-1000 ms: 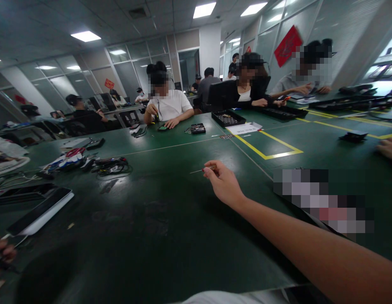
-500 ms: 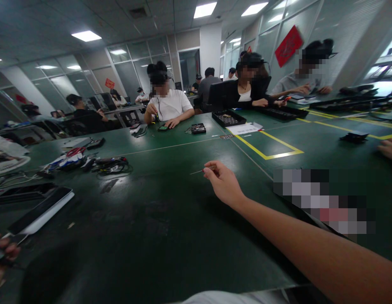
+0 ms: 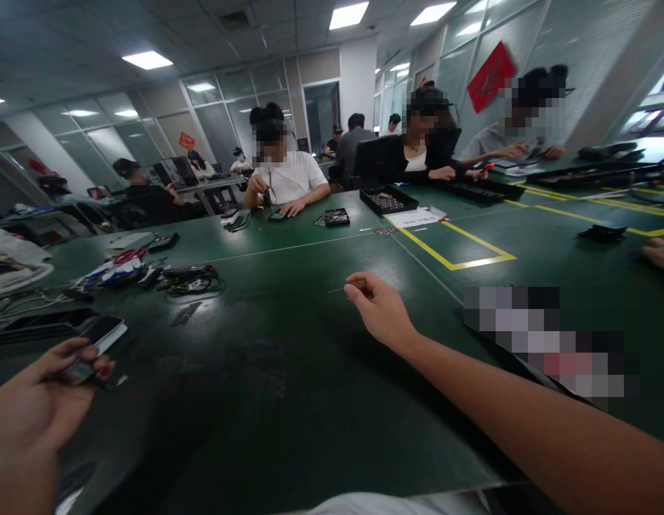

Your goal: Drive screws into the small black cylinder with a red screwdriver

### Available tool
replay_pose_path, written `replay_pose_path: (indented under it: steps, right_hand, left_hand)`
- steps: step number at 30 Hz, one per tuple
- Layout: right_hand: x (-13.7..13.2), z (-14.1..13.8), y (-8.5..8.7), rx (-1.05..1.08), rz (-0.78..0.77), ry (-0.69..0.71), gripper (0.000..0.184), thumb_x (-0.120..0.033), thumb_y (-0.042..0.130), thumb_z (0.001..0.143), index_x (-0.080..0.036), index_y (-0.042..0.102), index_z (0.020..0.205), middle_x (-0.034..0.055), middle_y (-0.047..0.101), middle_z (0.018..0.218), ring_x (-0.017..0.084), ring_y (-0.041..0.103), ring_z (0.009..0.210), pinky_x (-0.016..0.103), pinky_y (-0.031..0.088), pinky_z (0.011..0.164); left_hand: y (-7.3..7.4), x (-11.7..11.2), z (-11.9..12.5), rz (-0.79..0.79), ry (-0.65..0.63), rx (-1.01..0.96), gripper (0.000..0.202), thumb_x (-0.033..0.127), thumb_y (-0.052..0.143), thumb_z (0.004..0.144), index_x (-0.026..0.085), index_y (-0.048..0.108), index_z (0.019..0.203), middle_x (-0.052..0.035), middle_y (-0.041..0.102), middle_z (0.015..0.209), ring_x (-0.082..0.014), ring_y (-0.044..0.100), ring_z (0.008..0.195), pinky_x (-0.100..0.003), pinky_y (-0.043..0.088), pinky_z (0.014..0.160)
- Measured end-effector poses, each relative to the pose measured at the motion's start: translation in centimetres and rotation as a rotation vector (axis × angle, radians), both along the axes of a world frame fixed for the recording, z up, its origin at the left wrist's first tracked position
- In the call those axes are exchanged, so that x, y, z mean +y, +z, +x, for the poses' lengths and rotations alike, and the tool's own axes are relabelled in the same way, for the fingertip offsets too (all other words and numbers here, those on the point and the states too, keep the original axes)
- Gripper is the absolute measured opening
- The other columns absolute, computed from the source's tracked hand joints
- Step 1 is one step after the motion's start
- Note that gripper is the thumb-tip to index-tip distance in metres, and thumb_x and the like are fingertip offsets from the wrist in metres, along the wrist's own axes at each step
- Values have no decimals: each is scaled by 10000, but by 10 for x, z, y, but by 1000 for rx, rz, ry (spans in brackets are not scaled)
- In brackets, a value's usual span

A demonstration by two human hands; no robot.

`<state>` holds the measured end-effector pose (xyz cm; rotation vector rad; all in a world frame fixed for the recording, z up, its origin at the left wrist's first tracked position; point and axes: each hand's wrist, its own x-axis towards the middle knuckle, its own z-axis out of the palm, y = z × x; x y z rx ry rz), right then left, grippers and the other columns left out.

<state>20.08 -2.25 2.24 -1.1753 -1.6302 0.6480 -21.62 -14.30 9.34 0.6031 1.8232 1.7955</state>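
My left hand (image 3: 45, 404) is at the lower left above the green table, palm turned up. Its fingers are closed round a small grey-and-black object (image 3: 78, 370), whose kind I cannot make out. Past those fingers lies a black-topped white device (image 3: 107, 333), partly covered by them. Over the middle of the table, my right hand (image 3: 384, 309) pinches a thin-shafted tool like a small screwdriver (image 3: 337, 290). Its slender shaft points left, and a brownish part shows between the fingers. The two hands are well apart.
Tangled cables (image 3: 195, 280) and a black tray (image 3: 36, 325) lie on the left. A blurred-out item (image 3: 547, 343) lies beside my right forearm. Beyond are a black parts box (image 3: 388, 200), paper (image 3: 415, 217) and yellow tape (image 3: 482, 262). Several people sit around; another hand (image 3: 659, 250) shows at right.
My left hand has come up and inward from the lower left edge with the grey-and-black object. My right hand is almost unmoved, with the tool's shaft turned slightly.
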Motion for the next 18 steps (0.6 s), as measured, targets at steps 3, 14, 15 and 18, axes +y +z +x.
replay_pose_path:
  steps: [3,14,15,18]
  right_hand:
    - [0,0,0,-15,23,-7,207,-364,605,908,-226,685,1041,21,720,861,200,675,784,350,506,738]
    - [2,3,0,28,57,-29,230,-354,588,915,-227,689,1078,46,741,950,216,687,849,375,527,797]
    - [1,3,1,36,61,-34,239,-349,579,919,-225,686,1092,51,744,969,219,689,868,380,527,813]
    - [1,2,4,36,64,-53,269,-344,558,928,-215,683,1128,64,749,992,226,691,885,389,526,828]
  left_hand:
    - [7,20,31,100,-112,-120,189,57,529,635,184,639,721,12,562,625,-120,518,651,-207,510,579]
    - [-18,108,157,169,-751,69,287,147,531,614,143,608,890,-31,567,742,-159,538,686,-244,439,639]
    - [-24,114,167,167,-778,94,288,168,532,660,149,603,938,-28,576,769,-162,549,711,-254,442,670]
    - [-43,131,192,135,-810,301,472,94,555,658,181,558,1122,-27,608,941,-167,582,855,-275,450,789]
